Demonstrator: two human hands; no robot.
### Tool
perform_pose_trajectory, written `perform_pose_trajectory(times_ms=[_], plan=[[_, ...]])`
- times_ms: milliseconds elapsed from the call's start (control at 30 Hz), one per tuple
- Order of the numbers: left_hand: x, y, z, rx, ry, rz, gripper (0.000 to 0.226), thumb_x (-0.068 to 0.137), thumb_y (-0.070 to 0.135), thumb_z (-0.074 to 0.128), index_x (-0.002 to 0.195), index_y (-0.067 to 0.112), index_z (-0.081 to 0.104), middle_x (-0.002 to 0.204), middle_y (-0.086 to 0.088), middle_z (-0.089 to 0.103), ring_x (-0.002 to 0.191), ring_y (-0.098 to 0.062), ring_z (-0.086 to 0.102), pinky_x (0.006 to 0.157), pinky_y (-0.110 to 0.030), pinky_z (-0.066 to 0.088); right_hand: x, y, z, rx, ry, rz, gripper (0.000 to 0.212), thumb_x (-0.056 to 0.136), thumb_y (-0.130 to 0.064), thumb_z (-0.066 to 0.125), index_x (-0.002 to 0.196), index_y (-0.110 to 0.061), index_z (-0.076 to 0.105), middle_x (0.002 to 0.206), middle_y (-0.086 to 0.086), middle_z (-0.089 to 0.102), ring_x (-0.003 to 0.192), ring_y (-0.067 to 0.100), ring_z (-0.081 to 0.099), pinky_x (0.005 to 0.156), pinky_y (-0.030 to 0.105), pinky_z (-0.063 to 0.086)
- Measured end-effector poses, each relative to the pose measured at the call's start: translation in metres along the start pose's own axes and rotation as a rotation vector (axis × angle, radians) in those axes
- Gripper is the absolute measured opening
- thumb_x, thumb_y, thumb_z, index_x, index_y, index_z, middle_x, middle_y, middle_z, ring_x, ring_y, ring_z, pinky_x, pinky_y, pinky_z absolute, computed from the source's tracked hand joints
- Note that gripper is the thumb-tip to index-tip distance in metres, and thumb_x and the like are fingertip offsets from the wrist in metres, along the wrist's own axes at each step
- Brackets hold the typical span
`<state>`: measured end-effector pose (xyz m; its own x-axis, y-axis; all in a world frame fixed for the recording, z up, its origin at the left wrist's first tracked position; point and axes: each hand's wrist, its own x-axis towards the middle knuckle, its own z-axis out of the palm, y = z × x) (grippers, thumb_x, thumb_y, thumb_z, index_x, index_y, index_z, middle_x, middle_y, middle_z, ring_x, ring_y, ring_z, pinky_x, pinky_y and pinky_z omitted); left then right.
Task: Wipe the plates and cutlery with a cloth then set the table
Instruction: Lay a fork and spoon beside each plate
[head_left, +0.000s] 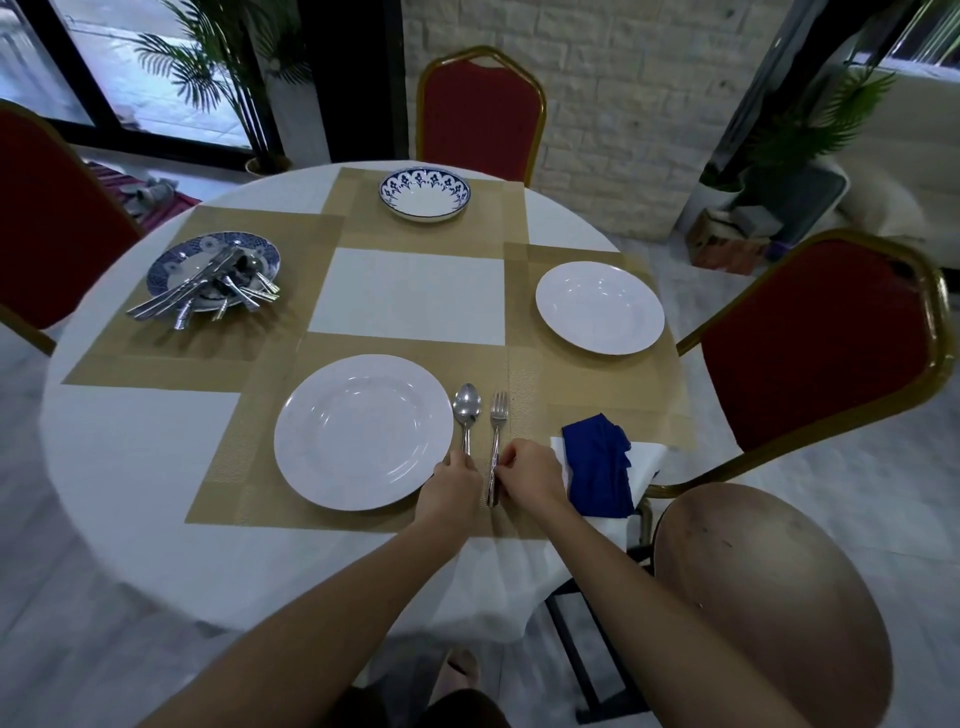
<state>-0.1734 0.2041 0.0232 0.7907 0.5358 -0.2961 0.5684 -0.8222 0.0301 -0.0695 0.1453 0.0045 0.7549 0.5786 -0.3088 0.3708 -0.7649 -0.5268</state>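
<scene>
Spoon and fork: the spoon and the fork lie side by side on a placemat, just right of the near plate. Bowl and tines point away from the person, and the handles run straight back toward the hands.
Left hand: the left hand has its fingers curled round the end of the spoon handle, close against the plate's rim (touching it or not, I cannot tell).
Right hand: the right hand pinches the fork handle low down, between thumb and fingertips.
Key relation: each hand sits at the near end of its own piece. The two long axes run nearly parallel, near but apart, so straightening looks like only a small slide or turn.
Cloth: the blue cloth lies crumpled on a white napkin, just right of the right hand.
Left of the tabletop: a heap of cutlery rests on a patterned plate, well apart from both hands, with the left hand nearer.
Other places: a white plate on the right and a patterned bowl on the far side, neither with cutlery beside it.
In the way: the near plate's rim crowds the left hand.
</scene>
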Motion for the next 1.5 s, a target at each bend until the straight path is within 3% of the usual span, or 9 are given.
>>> perform_pose_trajectory(times_ms=[200,500,733,833,933,1133,1300,1433,1500], plan=[[0.002,0.0,-0.001,-0.022,-0.007,-0.012,0.043,0.094,-0.004,0.044,0.135,-0.003,0.036,0.135,-0.016,0.039,0.108,-0.025,0.055,0.092,-0.032,0.046,0.001,-0.002,0.001,-0.064,-0.002,-0.056,0.013,0.092,-0.009,0.053,0.099,-0.009,0.064,0.098,0.006,0.067,0.09,0.019,0.062,0.074,0.028,0.049],[0.004,0.0,0.001,-0.035,0.023,-0.018,0.042,0.094,-0.003,0.043,0.136,-0.002,0.036,0.134,-0.016,0.039,0.109,-0.025,0.056,0.091,-0.032,0.048,-0.003,0.0,0.0,-0.064,-0.002,-0.082,0.011,0.092,-0.01,0.053,0.096,-0.01,0.064,0.093,0.006,0.067,0.085,0.019,0.062,0.072,0.03,0.05],[0.003,-0.002,-0.002,-0.039,0.034,-0.009,0.043,0.093,-0.003,0.046,0.135,-0.002,0.035,0.134,-0.016,0.04,0.108,-0.026,0.057,0.091,-0.032,0.047,-0.002,-0.001,-0.003,-0.05,0.006,-0.085,0.012,0.094,-0.013,0.052,0.094,-0.01,0.063,0.092,0.006,0.067,0.081,0.018,0.06,0.065,0.027,0.047],[0.001,-0.008,-0.013,-0.05,0.041,0.048,0.044,0.092,-0.004,0.045,0.135,-0.001,0.034,0.135,-0.017,0.039,0.105,-0.028,0.058,0.082,-0.032,0.047,0.0,-0.004,-0.01,-0.066,0.06,-0.097,0.015,0.096,-0.019,0.049,0.092,-0.013,0.061,0.087,0.002,0.065,0.075,0.015,0.058,0.056,0.024,0.041],[0.002,-0.022,-0.025,-0.073,0.106,0.094,0.042,0.088,-0.003,0.05,0.129,0.003,0.04,0.128,-0.014,0.043,0.104,-0.029,0.056,0.079,-0.035,0.047,0.008,-0.01,-0.015,-0.035,0.139,-0.14,0.017,0.096,-0.019,0.046,0.087,-0.013,0.06,0.083,0.002,0.064,0.073,0.015,0.059,0.064,0.032,0.051],[0.023,-0.102,-0.032,-0.044,0.328,-0.045,0.043,0.093,0.009,0.046,0.136,0.014,0.043,0.131,-0.007,0.05,0.113,-0.025,0.051,0.084,-0.034,0.047,0.032,-0.048,-0.016,-0.092,0.166,-0.251,0.02,0.096,-0.019,0.044,0.099,-0.01,0.062,0.097,0.004,0.064,0.091,0.022,0.059,0.068,0.028,0.04],[0.031,-0.193,-0.038,-0.151,0.407,-0.169,0.035,0.088,0.012,0.055,0.122,0.009,0.058,0.122,-0.009,0.06,0.107,-0.029,0.059,0.082,-0.037,0.048,0.051,-0.112,-0.006,-0.132,0.136,-0.326,0.034,0.095,-0.018,0.042,0.124,-0.013,0.058,0.127,0.003,0.06,0.118,0.023,0.053,0.091,0.035,0.044],[0.033,-0.265,-0.036,-0.127,0.43,-0.266,0.03,0.077,0.016,0.059,0.103,0.004,0.066,0.105,-0.015,0.066,0.095,-0.032,0.066,0.076,-0.038,0.053,0.073,-0.174,0.019,-0.158,0.128,-0.418,0.025,0.093,-0.015,0.041,0.107,-0.01,0.062,0.109,0.007,0.065,0.107,0.028,0.058,0.08,0.036,0.045],[0.034,-0.295,-0.031,-0.137,0.354,-0.317,0.041,0.085,0.021,0.046,0.12,0.004,0.059,0.125,-0.018,0.058,0.116,-0.033,0.057,0.09,-0.042,0.047,0.082,-0.206,0.033,-0.168,0.086,-0.428,0.029,0.095,-0.016,0.041,0.113,-0.013,0.062,0.116,0.005,0.063,0.114,0.026,0.055,0.083,0.035,0.045]])
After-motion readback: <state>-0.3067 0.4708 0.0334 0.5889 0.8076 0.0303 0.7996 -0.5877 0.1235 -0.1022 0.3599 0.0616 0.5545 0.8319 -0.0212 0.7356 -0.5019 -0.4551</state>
